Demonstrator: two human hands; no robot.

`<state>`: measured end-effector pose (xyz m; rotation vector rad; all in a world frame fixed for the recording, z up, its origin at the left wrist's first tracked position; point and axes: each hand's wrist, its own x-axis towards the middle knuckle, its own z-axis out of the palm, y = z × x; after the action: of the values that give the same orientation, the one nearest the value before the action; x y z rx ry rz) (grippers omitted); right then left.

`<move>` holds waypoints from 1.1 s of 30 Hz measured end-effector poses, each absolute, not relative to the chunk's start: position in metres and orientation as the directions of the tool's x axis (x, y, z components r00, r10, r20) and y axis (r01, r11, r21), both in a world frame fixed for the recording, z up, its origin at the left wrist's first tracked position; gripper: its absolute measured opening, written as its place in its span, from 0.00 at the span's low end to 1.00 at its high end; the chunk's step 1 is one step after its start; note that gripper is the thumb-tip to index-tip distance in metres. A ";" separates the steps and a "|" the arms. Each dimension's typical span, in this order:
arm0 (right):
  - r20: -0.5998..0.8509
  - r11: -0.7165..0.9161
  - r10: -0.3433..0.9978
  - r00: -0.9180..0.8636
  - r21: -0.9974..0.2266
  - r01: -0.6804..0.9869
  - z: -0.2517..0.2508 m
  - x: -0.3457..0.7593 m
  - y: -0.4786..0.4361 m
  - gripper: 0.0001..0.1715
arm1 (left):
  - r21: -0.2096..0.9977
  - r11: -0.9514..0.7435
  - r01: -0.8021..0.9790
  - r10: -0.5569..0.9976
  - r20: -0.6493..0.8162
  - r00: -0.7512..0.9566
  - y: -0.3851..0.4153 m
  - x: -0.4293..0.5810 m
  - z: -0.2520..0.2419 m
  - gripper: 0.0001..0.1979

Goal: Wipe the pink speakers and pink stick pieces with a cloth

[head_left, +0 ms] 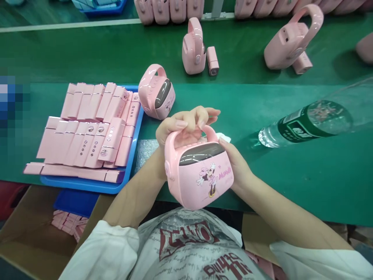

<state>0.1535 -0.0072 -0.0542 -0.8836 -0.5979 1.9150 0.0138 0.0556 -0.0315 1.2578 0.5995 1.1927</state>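
Note:
Before my chest I hold a pink portable speaker (201,177) with a carry handle, a dark glossy panel and a cartoon mouse print on its front. My left hand (188,124) is closed at the top of its handle, fingers curled over. The right side of the speaker rests in my right hand (237,161), whose fingers go behind it out of sight. A bit of white material (224,137) shows by the right fingertips; I cannot tell what it is. Just beyond my left hand, a second pink speaker (157,93) stands on the green table.
At left, a blue tray (132,155) carries several pink stick-like units (109,140) with buttons. A water bottle (305,123) lies at right. Farther back stand more speakers (194,50), (287,44) beside small pink units (213,61). A cardboard box (26,229) sits below the table edge.

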 end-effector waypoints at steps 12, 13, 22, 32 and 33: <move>-0.008 0.056 0.991 0.137 -0.887 -0.458 -0.036 0.181 -0.004 0.15 | 0.939 -0.254 -0.232 0.925 0.306 0.224 0.037 0.018 -0.029 0.27; 0.041 0.124 0.980 0.194 -0.889 -0.440 -0.035 0.184 -0.003 0.13 | 0.934 -0.277 -0.227 0.905 0.333 0.266 0.034 0.018 -0.029 0.32; 0.108 0.254 0.934 0.339 -0.870 -0.423 -0.033 0.194 -0.001 0.13 | 0.996 -0.084 -0.016 0.840 0.079 0.536 0.028 0.011 -0.028 0.53; -0.162 -0.116 0.987 0.017 -0.775 -0.621 -0.017 0.199 -0.010 0.26 | 0.865 0.429 -0.262 0.682 -0.119 0.722 0.029 0.024 -0.028 0.39; -0.177 -0.119 0.984 0.029 -0.766 -0.632 -0.016 0.200 -0.010 0.25 | 0.848 0.455 -0.270 0.683 -0.139 0.717 0.027 0.025 -0.028 0.40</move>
<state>0.1998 -0.0102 -0.0160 -0.8370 -0.5562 1.5041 0.0245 0.0275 -0.0280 0.9228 0.5084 0.6200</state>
